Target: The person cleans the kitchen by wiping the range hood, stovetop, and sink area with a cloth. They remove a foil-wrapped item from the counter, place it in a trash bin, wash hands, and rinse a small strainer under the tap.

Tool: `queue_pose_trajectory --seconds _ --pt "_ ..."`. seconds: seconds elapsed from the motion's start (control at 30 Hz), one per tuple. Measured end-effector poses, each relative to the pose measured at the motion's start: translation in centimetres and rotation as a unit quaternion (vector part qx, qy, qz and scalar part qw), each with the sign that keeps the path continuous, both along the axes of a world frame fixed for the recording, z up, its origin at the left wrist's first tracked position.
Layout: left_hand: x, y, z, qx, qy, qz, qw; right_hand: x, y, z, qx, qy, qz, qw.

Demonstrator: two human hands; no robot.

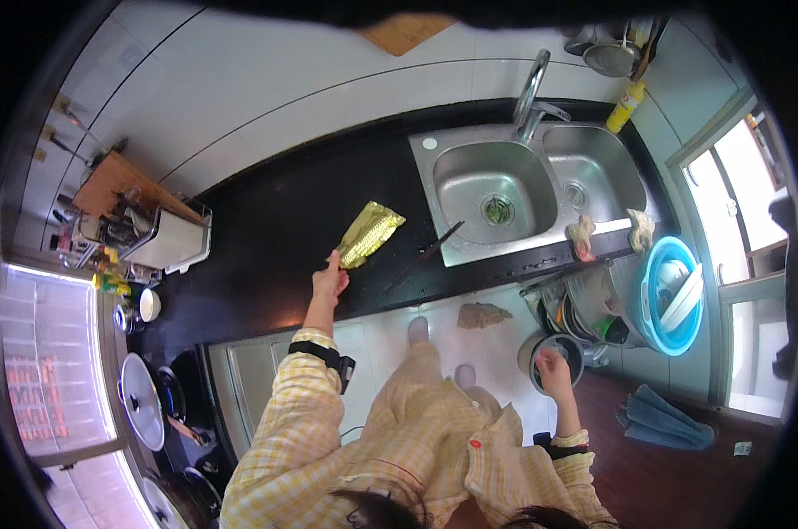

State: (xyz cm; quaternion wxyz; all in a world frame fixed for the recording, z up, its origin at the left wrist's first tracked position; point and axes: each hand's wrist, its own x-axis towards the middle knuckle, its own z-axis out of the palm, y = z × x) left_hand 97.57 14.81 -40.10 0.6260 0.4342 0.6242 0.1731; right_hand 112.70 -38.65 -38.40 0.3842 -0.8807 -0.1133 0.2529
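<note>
My left hand point(331, 283) pinches the lower end of a shiny gold foil packet point(370, 235) over the black countertop point(273, 218). Away to the right, my right hand point(555, 374) hangs above a round waste bin point(529, 354) on the floor. Its fingertips are close together, and whether something small is between them is too unclear to tell. Right of the packet, a thin dark stick point(425, 256) lies across the counter, one end over the sink's rim.
A double steel sink point(432, 192) holds green scraps at one drain. Two rags point(581, 237) drape its front edge. At right stands a blue basin point(650, 297) with dishes. A knife rack point(180, 238) and pots with lids point(141, 402) line the left. Blue cloth point(663, 420) lies on the floor.
</note>
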Motion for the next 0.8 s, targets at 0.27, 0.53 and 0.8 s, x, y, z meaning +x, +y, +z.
queue_pose_trajectory --seconds 0.27,0.53,0.8 --pt "2.5 1.3 -0.1 -0.150 -0.070 0.014 0.986 -0.9 11.8 2.4 0.041 0.022 0.019 0.999" --pt "0.6 0.1 -0.1 -0.099 -0.136 0.050 0.984 1.3 20.8 4.7 0.019 -0.027 0.145 0.989" --pt "-0.7 -1.1 2.1 -0.110 -0.117 0.015 0.987 3.5 31.3 5.9 0.074 -0.047 0.272 0.958"
